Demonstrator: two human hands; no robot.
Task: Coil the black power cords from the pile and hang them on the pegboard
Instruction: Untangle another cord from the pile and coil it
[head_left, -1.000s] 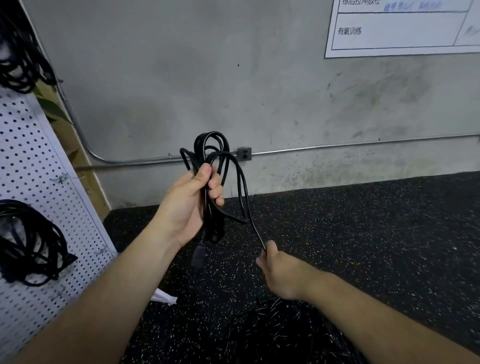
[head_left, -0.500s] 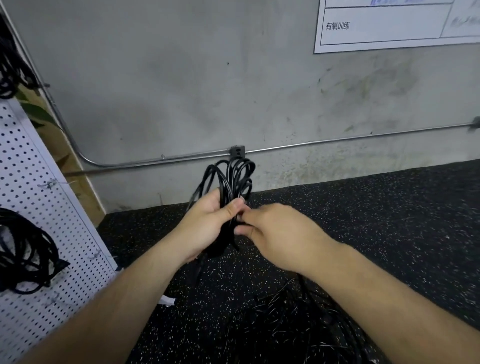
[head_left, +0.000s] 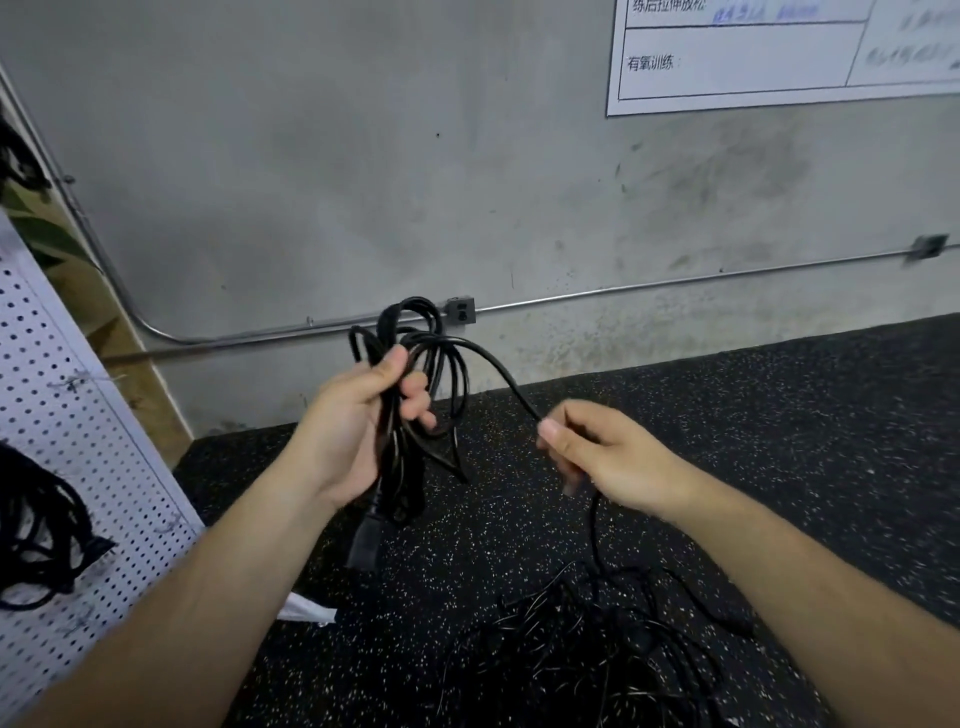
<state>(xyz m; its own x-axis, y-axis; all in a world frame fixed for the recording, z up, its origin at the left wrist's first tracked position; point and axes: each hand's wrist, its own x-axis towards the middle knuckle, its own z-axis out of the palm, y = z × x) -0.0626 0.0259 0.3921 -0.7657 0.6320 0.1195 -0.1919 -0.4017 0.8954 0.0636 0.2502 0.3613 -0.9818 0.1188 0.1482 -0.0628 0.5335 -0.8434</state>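
Cord in both hands

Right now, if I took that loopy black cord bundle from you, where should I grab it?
Probably grab the coiled cord by its top loops, coming from above. They stick up free over the left hand, which grips the bunched middle; the plug dangles below, and one strand runs off to the right hand.
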